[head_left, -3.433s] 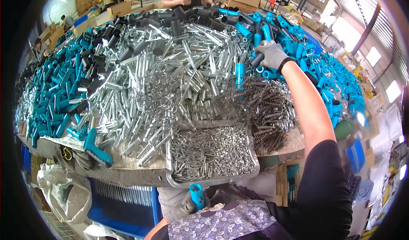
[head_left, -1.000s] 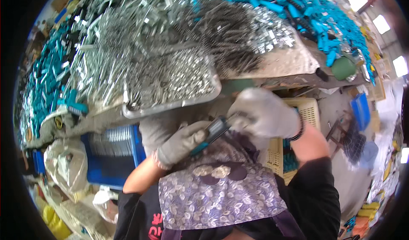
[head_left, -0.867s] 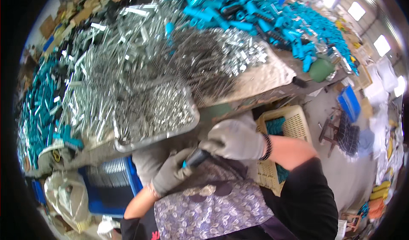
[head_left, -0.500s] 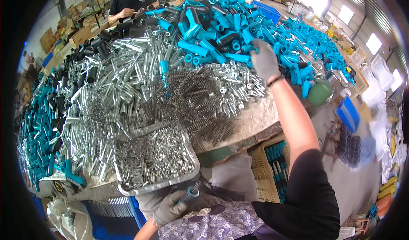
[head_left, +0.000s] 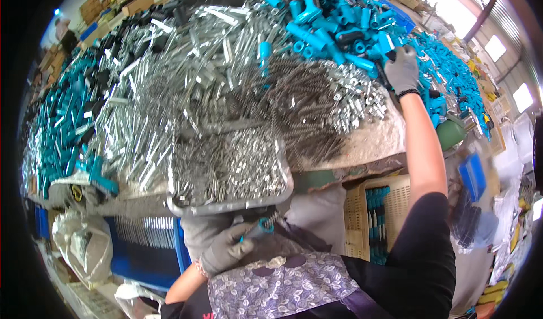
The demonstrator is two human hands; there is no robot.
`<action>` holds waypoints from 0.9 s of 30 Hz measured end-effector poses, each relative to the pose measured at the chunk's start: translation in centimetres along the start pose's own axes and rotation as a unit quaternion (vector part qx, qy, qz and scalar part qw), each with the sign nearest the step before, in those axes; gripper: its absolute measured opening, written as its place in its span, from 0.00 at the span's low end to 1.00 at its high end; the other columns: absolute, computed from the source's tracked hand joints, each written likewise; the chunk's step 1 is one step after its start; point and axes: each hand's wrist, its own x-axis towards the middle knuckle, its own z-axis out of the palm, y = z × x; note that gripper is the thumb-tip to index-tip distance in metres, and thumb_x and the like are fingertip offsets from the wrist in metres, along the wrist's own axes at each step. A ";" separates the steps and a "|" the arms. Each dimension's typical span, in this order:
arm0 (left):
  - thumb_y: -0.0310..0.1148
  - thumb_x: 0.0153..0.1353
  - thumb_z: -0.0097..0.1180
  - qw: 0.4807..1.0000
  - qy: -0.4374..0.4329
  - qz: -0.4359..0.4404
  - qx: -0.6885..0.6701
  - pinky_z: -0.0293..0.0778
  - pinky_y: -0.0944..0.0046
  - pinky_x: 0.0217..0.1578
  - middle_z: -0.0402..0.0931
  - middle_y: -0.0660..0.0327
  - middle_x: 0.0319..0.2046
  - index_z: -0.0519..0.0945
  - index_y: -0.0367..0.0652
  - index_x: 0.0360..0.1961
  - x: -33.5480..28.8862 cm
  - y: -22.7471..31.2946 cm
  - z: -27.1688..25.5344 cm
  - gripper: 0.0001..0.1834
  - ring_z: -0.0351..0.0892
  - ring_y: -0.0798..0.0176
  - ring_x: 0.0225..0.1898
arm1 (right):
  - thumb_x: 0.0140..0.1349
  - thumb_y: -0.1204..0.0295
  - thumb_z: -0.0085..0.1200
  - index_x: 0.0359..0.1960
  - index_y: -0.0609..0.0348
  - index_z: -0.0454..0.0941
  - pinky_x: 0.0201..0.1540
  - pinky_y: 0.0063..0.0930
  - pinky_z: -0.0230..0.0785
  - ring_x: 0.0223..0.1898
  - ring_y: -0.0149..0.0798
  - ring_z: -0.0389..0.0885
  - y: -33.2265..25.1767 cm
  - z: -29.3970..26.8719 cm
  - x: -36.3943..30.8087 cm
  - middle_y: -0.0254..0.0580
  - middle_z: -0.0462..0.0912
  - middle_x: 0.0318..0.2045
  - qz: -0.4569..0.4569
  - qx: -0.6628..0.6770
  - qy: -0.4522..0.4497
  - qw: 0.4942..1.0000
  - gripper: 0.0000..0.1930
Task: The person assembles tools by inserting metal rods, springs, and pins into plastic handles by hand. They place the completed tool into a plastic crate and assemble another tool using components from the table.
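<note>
My left hand (head_left: 231, 250), in a grey glove, is closed round a blue-and-dark tubular handle (head_left: 263, 227) in front of my apron. A coil spring (head_left: 274, 216) shows at the handle's open end. At the right of the pile my gloved right hand (head_left: 403, 71) reaches in among blue plastic handles (head_left: 317, 39), its fingers curled. What lies between those fingers is hidden. Nearer to me on the table are a heap of dark springs (head_left: 300, 95), small metal sleeves (head_left: 357, 101) and a metal tray (head_left: 231, 210) of small metal parts.
Silvery metal tubes (head_left: 150, 106) cover the table's left and middle. Teal handles (head_left: 62, 129) lie at the far left. Below the table edge stand a beige crate (head_left: 355, 220) with handled pieces and a blue bin (head_left: 141, 262) of metal rods. A green rounded object (head_left: 450, 133) sits at right.
The view has shifted, so the table appears higher and further right. My right hand has moved right along the blue handles, its fingers more curled. My left hand still holds the handle.
</note>
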 end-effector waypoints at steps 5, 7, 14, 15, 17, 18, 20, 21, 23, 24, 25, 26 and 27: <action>0.46 0.68 0.60 0.987 0.146 0.011 0.069 0.73 0.64 0.52 0.80 0.54 0.49 0.71 0.35 0.63 -3.0 -0.1 0.7 0.31 0.77 0.63 0.51 | 0.63 0.69 0.58 0.67 0.64 0.64 0.42 0.32 0.76 0.42 0.39 0.81 -9.0 -12.3 -9.4 0.51 0.80 0.49 0.028 0.546 -0.244 0.801 0.31; 0.50 0.68 0.58 0.993 0.106 0.031 0.043 0.72 0.64 0.54 0.79 0.53 0.51 0.72 0.37 0.63 -3.2 1.3 0.4 0.31 0.78 0.62 0.52 | 0.64 0.54 0.63 0.64 0.63 0.69 0.42 0.30 0.77 0.37 0.31 0.82 -10.7 -18.0 -15.0 0.41 0.83 0.42 0.026 0.594 -0.469 0.653 0.34; 0.56 0.65 0.60 0.998 0.060 0.016 0.007 0.71 0.61 0.54 0.78 0.55 0.47 0.74 0.37 0.61 -4.9 0.6 1.6 0.35 0.77 0.61 0.50 | 0.66 0.48 0.59 0.57 0.66 0.71 0.40 0.26 0.74 0.36 0.27 0.79 -15.9 -23.5 -20.5 0.39 0.80 0.38 -0.070 0.550 -0.582 0.596 0.32; 0.56 0.65 0.60 0.998 0.060 0.016 0.006 0.71 0.61 0.54 0.78 0.55 0.47 0.74 0.37 0.61 -5.2 0.9 1.6 0.35 0.77 0.61 0.50 | 0.65 0.51 0.60 0.56 0.63 0.73 0.45 0.30 0.72 0.38 0.30 0.80 -15.9 -23.4 -21.1 0.40 0.81 0.38 -0.117 0.551 -0.576 0.593 0.29; 0.57 0.65 0.59 0.999 0.011 -0.022 0.046 0.72 0.62 0.52 0.77 0.55 0.47 0.74 0.37 0.61 -5.7 1.4 1.6 0.36 0.77 0.61 0.49 | 0.65 0.53 0.61 0.55 0.59 0.75 0.49 0.33 0.71 0.41 0.34 0.80 -16.1 -23.5 -21.5 0.42 0.82 0.38 -0.165 0.550 -0.570 0.588 0.25; 0.59 0.65 0.58 0.999 -0.020 -0.047 0.019 0.72 0.61 0.51 0.77 0.57 0.46 0.74 0.38 0.61 -5.9 1.8 1.5 0.36 0.77 0.61 0.48 | 0.63 0.54 0.62 0.55 0.57 0.76 0.50 0.35 0.70 0.41 0.37 0.80 -16.4 -23.5 -21.5 0.41 0.83 0.40 -0.280 0.540 -0.484 0.629 0.25; 0.60 0.64 0.58 0.996 -0.058 -0.067 -0.023 0.73 0.61 0.51 0.77 0.58 0.44 0.74 0.39 0.61 -6.1 0.6 0.9 0.37 0.76 0.61 0.48 | 0.57 0.53 0.64 0.53 0.50 0.79 0.49 0.39 0.68 0.43 0.44 0.80 -17.0 -23.7 -21.2 0.38 0.84 0.44 -0.450 0.502 -0.313 0.669 0.24; 0.61 0.64 0.57 0.990 -0.097 -0.085 -0.063 0.73 0.61 0.50 0.77 0.59 0.43 0.75 0.40 0.61 -6.1 0.4 0.5 0.37 0.76 0.62 0.47 | 0.57 0.53 0.64 0.53 0.50 0.79 0.49 0.39 0.68 0.43 0.44 0.80 -17.1 -24.3 -21.0 0.38 0.84 0.44 -0.452 0.504 -0.315 0.666 0.24; 0.62 0.64 0.56 0.951 -0.161 -0.195 -0.176 0.75 0.60 0.47 0.79 0.60 0.42 0.76 0.42 0.59 -6.7 1.1 0.1 0.36 0.78 0.62 0.45 | 0.55 0.52 0.64 0.51 0.49 0.79 0.47 0.39 0.68 0.42 0.43 0.81 -16.9 -25.3 -20.7 0.38 0.84 0.45 -0.589 0.366 -0.245 0.677 0.25; 0.61 0.63 0.58 0.973 -0.132 -0.134 -0.132 0.75 0.60 0.44 0.80 0.60 0.39 0.76 0.42 0.59 -6.6 0.7 0.3 0.35 0.80 0.61 0.42 | 0.58 0.52 0.63 0.52 0.50 0.79 0.46 0.40 0.70 0.40 0.45 0.82 -17.0 -25.4 -20.6 0.39 0.85 0.45 -0.573 0.384 -0.291 0.663 0.24; 0.59 0.63 0.60 0.989 -0.101 -0.072 -0.086 0.76 0.60 0.41 0.82 0.59 0.37 0.77 0.42 0.58 -6.5 0.6 0.5 0.34 0.82 0.60 0.38 | 0.58 0.52 0.63 0.52 0.50 0.79 0.46 0.40 0.70 0.40 0.45 0.82 -17.0 -25.3 -20.9 0.39 0.85 0.45 -0.574 0.383 -0.290 0.663 0.24; 0.59 0.63 0.60 0.989 -0.101 -0.071 -0.086 0.76 0.60 0.41 0.82 0.59 0.37 0.77 0.42 0.58 -6.5 0.7 0.8 0.34 0.82 0.60 0.38 | 0.60 0.53 0.62 0.52 0.52 0.79 0.45 0.39 0.71 0.39 0.46 0.83 -17.1 -25.1 -21.6 0.41 0.86 0.43 -0.451 0.442 -0.417 0.653 0.23; 0.57 0.62 0.62 0.999 -0.024 -0.001 0.022 0.77 0.58 0.39 0.82 0.57 0.36 0.77 0.42 0.58 -6.2 1.3 1.1 0.33 0.83 0.57 0.37 | 0.62 0.53 0.61 0.52 0.54 0.79 0.44 0.39 0.72 0.39 0.46 0.83 -17.0 -25.0 -21.9 0.42 0.86 0.42 -0.310 0.483 -0.529 0.625 0.22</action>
